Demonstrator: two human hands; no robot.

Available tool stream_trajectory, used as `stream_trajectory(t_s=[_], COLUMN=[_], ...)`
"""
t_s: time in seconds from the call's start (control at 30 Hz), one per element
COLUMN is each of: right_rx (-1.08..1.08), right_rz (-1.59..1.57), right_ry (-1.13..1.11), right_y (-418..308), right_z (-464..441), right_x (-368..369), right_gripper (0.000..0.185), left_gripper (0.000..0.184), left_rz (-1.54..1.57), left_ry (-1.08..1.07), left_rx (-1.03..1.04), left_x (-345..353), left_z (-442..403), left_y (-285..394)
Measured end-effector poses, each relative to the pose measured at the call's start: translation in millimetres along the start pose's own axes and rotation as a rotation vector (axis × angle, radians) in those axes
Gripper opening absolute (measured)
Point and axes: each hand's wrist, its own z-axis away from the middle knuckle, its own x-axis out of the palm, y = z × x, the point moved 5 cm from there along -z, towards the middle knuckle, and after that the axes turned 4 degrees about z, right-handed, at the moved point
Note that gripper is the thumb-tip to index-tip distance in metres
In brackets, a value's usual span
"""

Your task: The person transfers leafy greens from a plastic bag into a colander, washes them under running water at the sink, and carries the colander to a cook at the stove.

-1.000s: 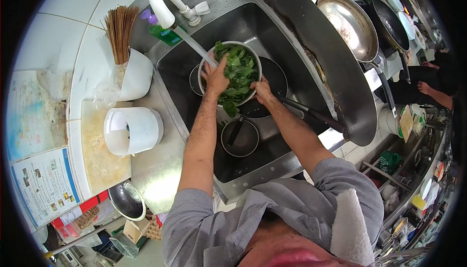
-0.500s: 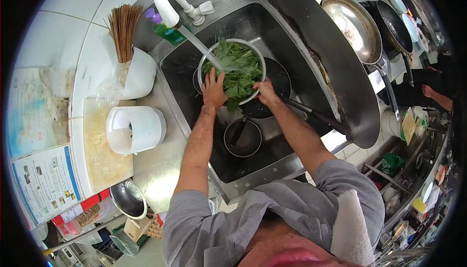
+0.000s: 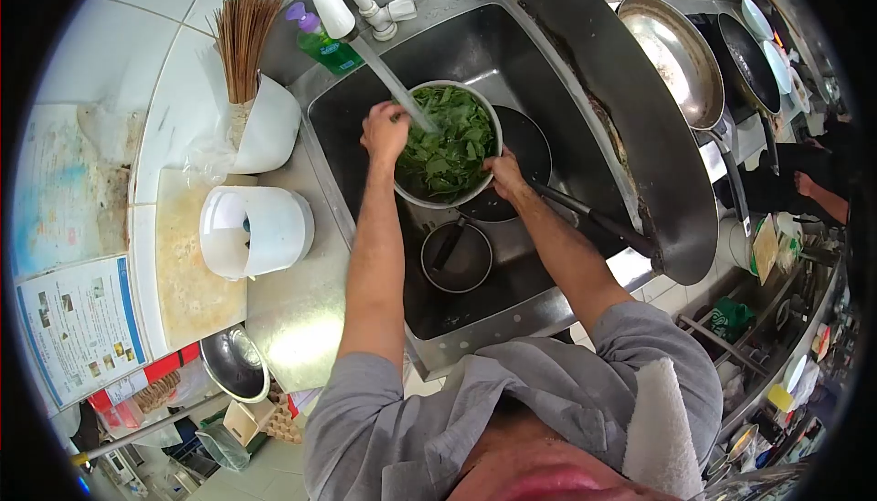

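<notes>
On the worktop (image 3: 292,337) at left stands a white cut-away tub (image 3: 283,227); further right, the left hand (image 3: 384,133) is at the near-left rim of a bowl (image 3: 499,136) in the sink (image 3: 534,81), fingers curled, though whether they grip anything I cannot tell. Water (image 3: 388,76) from the tap (image 3: 336,8) pours onto green leaves (image 3: 452,147) in the bowl. The right hand (image 3: 507,175) grasps its right rim, a dark pan (image 3: 532,140) just beyond.

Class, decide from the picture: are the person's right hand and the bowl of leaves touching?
Touching: the head view shows the right hand with its fingers against the bowl at its rim.
</notes>
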Motion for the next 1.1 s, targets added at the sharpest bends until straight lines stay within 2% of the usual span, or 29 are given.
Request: stream_trajectory(t_s=[0.03, 0.07, 0.13, 0.17, 0.23, 0.37, 0.47, 0.5, 0.53, 0.6, 0.63, 0.67, 0.73, 0.77, 0.87, 0.93, 1.0, 1.03, 1.1], right_rx=[-0.005, -0.009, -0.002, 0.014, 0.034, 0.038, 0.006, -0.006, -0.010, 0.039, 0.020, 0.018, 0.002, 0.011, 0.003, 0.005, 0.012, 0.038, 0.061], right_rz=[0.010, 0.012, -0.024, -0.057, -0.105, -0.143, -0.230, -0.244, -0.245, -0.195, -0.141, -0.136, -0.085, -0.087, -0.120, -0.076, -0.025, -0.009, 0.005], right_ry=[-0.004, -0.004, -0.038, -0.020, -0.008, 0.100, 0.171, 0.182, 0.186, 0.123, 0.080, 0.078, 0.094, 0.093, 0.042, 0.019, -0.008, 0.000, 0.012], right_y=[2, 6, 1, 0, 4, 10, -2, 3, 3, 9, 9, 6, 5, 8, 7, 5, 8, 11, 11], right_z=[3, 5, 14, 17, 13, -8, -1, -5, -5, -2, -1, -1, -3, -2, -3, 0, 5, 6, 4], right_x=[2, 3, 14, 15, 9, -14, -17, -20, -20, -13, -7, -7, -8, -9, -14, -9, 0, 6, 7], right_gripper=[0.054, 0.050, 0.051, 0.052, 0.055, 0.055, 0.054, 0.052, 0.052, 0.051, 0.050, 0.050, 0.051, 0.051, 0.056, 0.054, 0.052, 0.052, 0.052], left_gripper=[0.028, 0.039, 0.053, 0.053, 0.061, 0.069, 0.074, 0.074, 0.074, 0.074, 0.070, 0.070, 0.065, 0.062, 0.062, 0.060, 0.060, 0.062, 0.062], left_rz=[0.247, -0.094, -0.472, -0.468, -0.494, -0.585, -0.369, -0.309, -0.306, -0.295, -0.226, -0.222, -0.181, -0.243, -0.344, -0.371, -0.271, -0.419, -0.430], left_ry=[-0.197, -0.295, -0.312, -0.311, -0.600, -0.598, -0.393, -0.300, -0.301, -0.105, -0.073, -0.070, -0.129, -0.221, -0.296, -0.219, -0.375, -0.446, -0.463], left_rx=[-0.004, 0.129, 0.209, 0.213, 0.151, 0.106, 0.143, 0.211, 0.216, 0.109, -0.032, -0.033, -0.199, -0.139, -0.041, -0.015, -0.196, -0.274, -0.220], left_x=[20, 42, 62, 63, 78, 65, 56, 63, 76, 93, 95, 96, 97, 94, 56, 50, 62, 75, 81], left_z=[-16, -17, 9, 11, 20, 36, 54, 60, 61, 62, 63, 63, 64, 59, 42, 25, 22, 25, 30], left_y=[2, 8, 26, 30, 23, 3, -10, -11, -13, -15, -8, 3, 9, 9, 21, 17, 6, 5, 13])
